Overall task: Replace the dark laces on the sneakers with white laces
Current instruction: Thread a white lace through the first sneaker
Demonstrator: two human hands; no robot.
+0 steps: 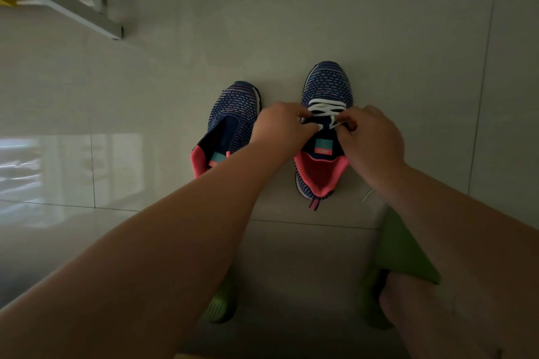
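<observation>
Two blue knit sneakers with pink lining stand side by side on the pale tiled floor, toes pointing away from me. The left sneaker (230, 122) shows no lace. A white lace (323, 109) crosses the front eyelets of the right sneaker (326, 87). My left hand (281, 124) pinches the lace at the right sneaker's left eyelet row. My right hand (373, 137) pinches the lace on the shoe's right side. A loose white lace end (367, 195) lies on the floor under my right forearm.
Green slippers (407, 253) are on my feet at the bottom of the view, one (218, 304) partly under my left arm. A white furniture edge (67, 0) runs across the top left. Window light reflects on the glossy tiles (43, 166) at left.
</observation>
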